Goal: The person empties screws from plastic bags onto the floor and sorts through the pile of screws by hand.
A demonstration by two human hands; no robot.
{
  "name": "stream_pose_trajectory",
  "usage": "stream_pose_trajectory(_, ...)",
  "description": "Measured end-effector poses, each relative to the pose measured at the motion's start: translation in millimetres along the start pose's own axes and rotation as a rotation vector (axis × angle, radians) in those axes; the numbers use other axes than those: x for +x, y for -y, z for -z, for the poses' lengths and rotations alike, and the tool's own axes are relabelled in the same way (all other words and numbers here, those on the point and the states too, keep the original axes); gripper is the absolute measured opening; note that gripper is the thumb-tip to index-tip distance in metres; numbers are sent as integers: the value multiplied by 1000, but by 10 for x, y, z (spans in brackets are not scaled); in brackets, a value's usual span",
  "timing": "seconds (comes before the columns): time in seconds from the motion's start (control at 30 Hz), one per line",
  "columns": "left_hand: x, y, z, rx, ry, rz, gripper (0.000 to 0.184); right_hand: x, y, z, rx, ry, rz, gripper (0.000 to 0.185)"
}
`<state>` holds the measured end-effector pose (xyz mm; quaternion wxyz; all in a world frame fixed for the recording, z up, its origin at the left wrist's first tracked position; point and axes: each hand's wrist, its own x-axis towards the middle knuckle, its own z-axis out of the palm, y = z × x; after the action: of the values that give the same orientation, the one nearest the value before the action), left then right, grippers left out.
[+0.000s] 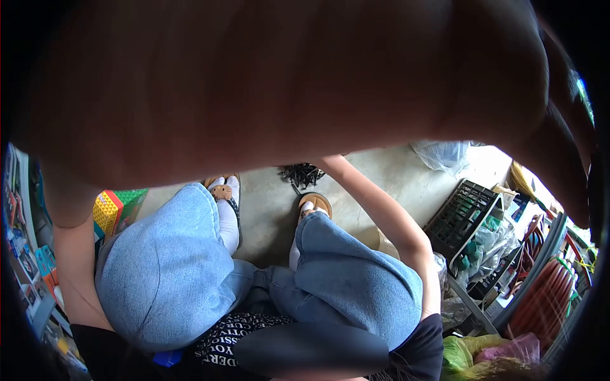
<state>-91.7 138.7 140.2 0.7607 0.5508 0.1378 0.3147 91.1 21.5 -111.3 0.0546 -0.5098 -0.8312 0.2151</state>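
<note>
My left hand is raised very close to the camera, large, dark and blurred across the whole upper part of the view. Its fingers stretch to the right edge, slightly apart, and nothing shows in them. My right forearm reaches forward over the floor. The left hand covers my right hand, so its fingers and anything in them are hidden. A pile of small, thin dark pieces lies on the floor beside my right wrist, between my feet. I cannot make out what the pieces are.
The concrete floor runs between my sandalled feet. At right stand a dark plastic crate, clear plastic bags, a coiled reddish hose and coloured bags. At left are a yellow-and-red box and crowded shelves.
</note>
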Motion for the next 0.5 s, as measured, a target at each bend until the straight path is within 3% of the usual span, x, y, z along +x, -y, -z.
stream_pose_trajectory(0.33, -103, 71, 79, -6, -16, -11, 63, -338, 124, 39, -73, 55, 48, 32)
stream_pose_trajectory(0.4, -107, 85, 93, -9, -15, -13, 63, -511, 212, 135, -17, 92, 247, 32)
stream_pose_trajectory(0.43, -107, 107, 95, -11, -16, -9, 63, -558, 154, 19, -50, -113, 400, 29)
stream_pose_trajectory(0.5, -101, 112, 107, -12, -16, -4, 63, -650, 199, 235, -3, 10, 384, 28)
